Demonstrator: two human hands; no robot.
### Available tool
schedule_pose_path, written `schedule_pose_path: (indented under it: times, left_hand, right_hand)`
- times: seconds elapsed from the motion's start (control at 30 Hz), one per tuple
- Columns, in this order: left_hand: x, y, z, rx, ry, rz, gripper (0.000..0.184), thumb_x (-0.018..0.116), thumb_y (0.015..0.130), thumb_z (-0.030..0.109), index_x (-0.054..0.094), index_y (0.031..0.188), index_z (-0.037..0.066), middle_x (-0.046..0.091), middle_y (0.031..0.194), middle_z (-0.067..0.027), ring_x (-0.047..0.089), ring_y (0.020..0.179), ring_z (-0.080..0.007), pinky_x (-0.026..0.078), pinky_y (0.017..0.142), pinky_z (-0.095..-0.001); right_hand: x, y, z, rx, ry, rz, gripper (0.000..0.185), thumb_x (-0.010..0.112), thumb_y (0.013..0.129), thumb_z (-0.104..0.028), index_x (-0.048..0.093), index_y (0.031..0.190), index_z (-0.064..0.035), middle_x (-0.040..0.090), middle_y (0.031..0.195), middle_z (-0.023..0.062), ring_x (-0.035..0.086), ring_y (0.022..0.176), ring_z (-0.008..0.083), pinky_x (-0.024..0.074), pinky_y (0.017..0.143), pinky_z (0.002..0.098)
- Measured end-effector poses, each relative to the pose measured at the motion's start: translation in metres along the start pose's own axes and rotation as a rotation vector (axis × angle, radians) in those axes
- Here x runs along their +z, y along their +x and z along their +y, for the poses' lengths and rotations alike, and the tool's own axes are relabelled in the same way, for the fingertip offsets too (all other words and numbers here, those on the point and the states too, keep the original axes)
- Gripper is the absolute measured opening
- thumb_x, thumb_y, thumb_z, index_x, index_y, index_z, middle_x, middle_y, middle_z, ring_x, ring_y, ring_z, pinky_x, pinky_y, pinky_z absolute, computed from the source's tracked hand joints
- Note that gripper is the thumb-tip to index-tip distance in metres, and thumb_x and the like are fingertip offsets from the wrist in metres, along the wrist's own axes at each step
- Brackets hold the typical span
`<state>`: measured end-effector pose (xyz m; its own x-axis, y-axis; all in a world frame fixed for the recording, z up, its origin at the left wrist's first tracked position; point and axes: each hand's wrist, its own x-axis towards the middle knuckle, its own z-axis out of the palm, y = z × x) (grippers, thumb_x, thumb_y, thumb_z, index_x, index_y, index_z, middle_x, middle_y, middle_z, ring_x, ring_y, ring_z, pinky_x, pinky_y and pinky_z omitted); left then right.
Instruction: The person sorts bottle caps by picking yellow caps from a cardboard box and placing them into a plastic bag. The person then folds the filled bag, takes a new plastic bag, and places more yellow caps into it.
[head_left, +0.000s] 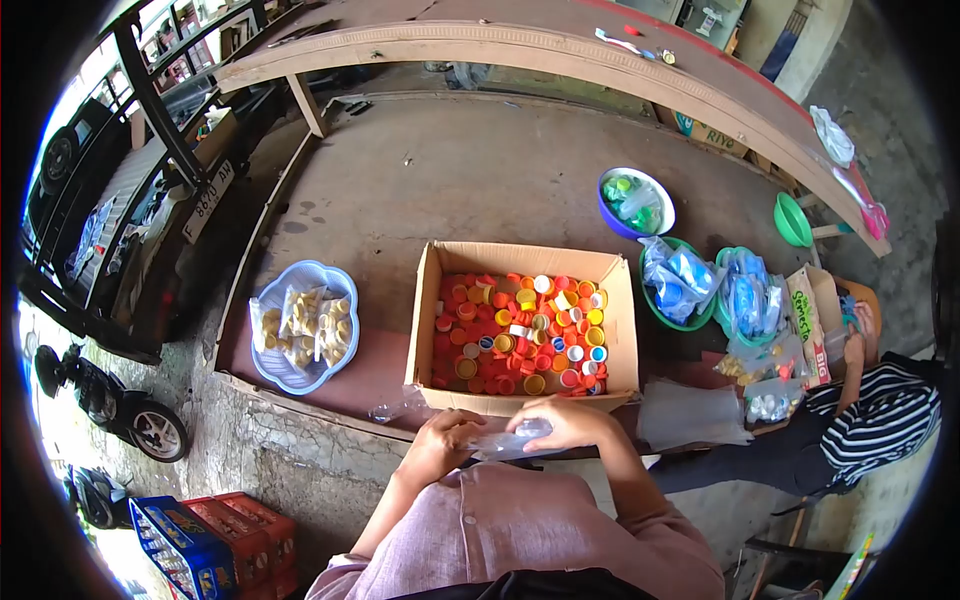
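Close to my body, both hands are on a clear plastic bag (495,447). My left hand (442,444) has its fingers closed on one end of the bag. My right hand (563,421) curls over the other end, fingers bent around the plastic. Whether anything lies inside the bag is hard to make out. Just beyond my hands is an open cardboard box (522,403) holding many red, orange, yellow, white and blue bottle caps (525,335). A small piece of clear plastic (396,407) lies left of my left hand at the table edge.
A blue basin (270,368) with bagged yellowish caps stands left. A purple bowl (610,215), green basins (648,290) of bagged blue items and a stack of flat plastic bags (690,412) are right. Another person (880,410) works by a carton (815,320) at far right.
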<state>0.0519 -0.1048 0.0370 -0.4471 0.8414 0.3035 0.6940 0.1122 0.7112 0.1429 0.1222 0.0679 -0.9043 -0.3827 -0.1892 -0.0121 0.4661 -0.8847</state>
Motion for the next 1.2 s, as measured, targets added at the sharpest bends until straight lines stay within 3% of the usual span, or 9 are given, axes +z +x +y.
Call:
schedule_pose_path:
  times: [0.07, 0.13, 0.27, 0.43, 0.6, 0.7, 0.83, 1.0, 1.2]
  left_hand:
    - [0.002, -0.003, 0.001, -0.021, -0.042, -0.036, 0.025, 0.067, 0.062, 0.003, 0.062, 0.086, 0.004, 0.060, 0.090, -0.0065, 0.059, 0.083, -0.0247, 0.047, 0.074, -0.0346]
    - [0.004, -0.003, 0.006, -0.052, -0.100, -0.049, 0.023, 0.066, 0.065, 0.003, 0.062, 0.087, 0.003, 0.060, 0.088, -0.0081, 0.058, 0.081, -0.0255, 0.048, 0.073, -0.0346]
    - [0.010, 0.000, 0.005, -0.050, -0.236, -0.152, 0.013, 0.062, 0.072, 0.004, 0.061, 0.085, 0.000, 0.056, 0.082, -0.0123, 0.056, 0.076, -0.0273, 0.047, 0.069, -0.0347]
    - [0.007, 0.011, 0.013, -0.092, -0.261, -0.176, 0.010, 0.062, 0.075, 0.006, 0.056, 0.077, -0.001, 0.053, 0.075, -0.0137, 0.054, 0.066, -0.0262, 0.044, 0.061, -0.0339]
    - [0.013, 0.022, 0.019, -0.059, -0.369, -0.267, 0.017, 0.065, 0.077, 0.014, 0.056, 0.076, 0.000, 0.052, 0.069, -0.0114, 0.053, 0.064, -0.0237, 0.043, 0.060, -0.0332]
    - [0.017, 0.028, 0.021, 0.012, -0.338, -0.314, 0.015, 0.063, 0.079, 0.014, 0.057, 0.077, 0.000, 0.053, 0.070, -0.0103, 0.054, 0.066, -0.0219, 0.043, 0.061, -0.0326]
    - [0.023, 0.039, 0.027, 0.041, -0.361, -0.330, 0.015, 0.061, 0.081, 0.015, 0.057, 0.078, 0.000, 0.053, 0.069, -0.0094, 0.054, 0.067, -0.0194, 0.043, 0.061, -0.0315]
    - [0.036, 0.055, 0.040, -0.180, -0.413, -0.510, 0.021, 0.053, 0.087, 0.019, 0.056, 0.083, -0.001, 0.054, 0.073, -0.0102, 0.053, 0.067, -0.0156, 0.043, 0.063, -0.0297]
    - [0.031, 0.073, 0.042, -0.162, -0.519, -0.465, 0.021, 0.050, 0.089, 0.020, 0.054, 0.086, -0.001, 0.054, 0.069, -0.0073, 0.051, 0.066, -0.0117, 0.042, 0.062, -0.0275]
  right_hand:
    - [0.009, -0.004, 0.005, 0.071, 0.013, -0.028, 0.035, 0.070, 0.072, -0.016, 0.057, 0.102, -0.0033, 0.058, 0.103, 0.0087, 0.057, 0.092, 0.0187, 0.0440, 0.080, 0.0311]
    - [0.014, -0.013, 0.012, -0.054, 0.159, 0.281, 0.023, 0.069, 0.073, -0.015, 0.058, 0.090, -0.0038, 0.060, 0.086, 0.0037, 0.056, 0.077, 0.0138, 0.0436, 0.069, 0.0279]
    - [0.007, -0.026, 0.004, -0.066, 0.378, 0.540, 0.017, 0.069, 0.074, -0.006, 0.052, 0.075, -0.0053, 0.047, 0.072, -0.0035, 0.044, 0.067, 0.0031, 0.0384, 0.060, 0.0193]
    - [-0.007, -0.057, -0.003, -0.090, 0.480, 0.646, 0.022, 0.071, 0.068, 0.003, 0.051, 0.071, -0.0063, 0.047, 0.072, -0.0051, 0.041, 0.061, 0.0001, 0.0345, 0.052, 0.0167]
    - [-0.013, -0.095, -0.001, -0.042, 0.286, 0.730, 0.022, 0.073, 0.067, -0.001, 0.052, 0.069, -0.0067, 0.045, 0.066, -0.0056, 0.039, 0.056, 0.0000, 0.0313, 0.049, 0.0162]
    - [-0.008, -0.116, 0.019, -0.129, 0.449, 0.900, 0.023, 0.075, 0.066, -0.003, 0.052, 0.067, -0.0069, 0.047, 0.066, -0.0048, 0.040, 0.055, 0.0003, 0.0317, 0.049, 0.0161]
    - [-0.007, -0.134, 0.027, -0.068, 0.393, 0.979, 0.025, 0.075, 0.065, -0.003, 0.051, 0.064, -0.0071, 0.047, 0.066, -0.0041, 0.041, 0.056, 0.0014, 0.0320, 0.050, 0.0166]
    - [-0.014, -0.141, 0.050, -0.170, 0.540, 1.112, 0.025, 0.072, 0.065, -0.001, 0.049, 0.063, -0.0086, 0.042, 0.063, -0.0033, 0.036, 0.057, 0.0045, 0.0280, 0.053, 0.0186]
    - [-0.046, -0.122, 0.049, -0.214, 0.463, 1.219, 0.024, 0.068, 0.070, 0.000, 0.046, 0.066, -0.0073, 0.042, 0.065, -0.0032, 0.037, 0.056, 0.0034, 0.0295, 0.052, 0.0181]
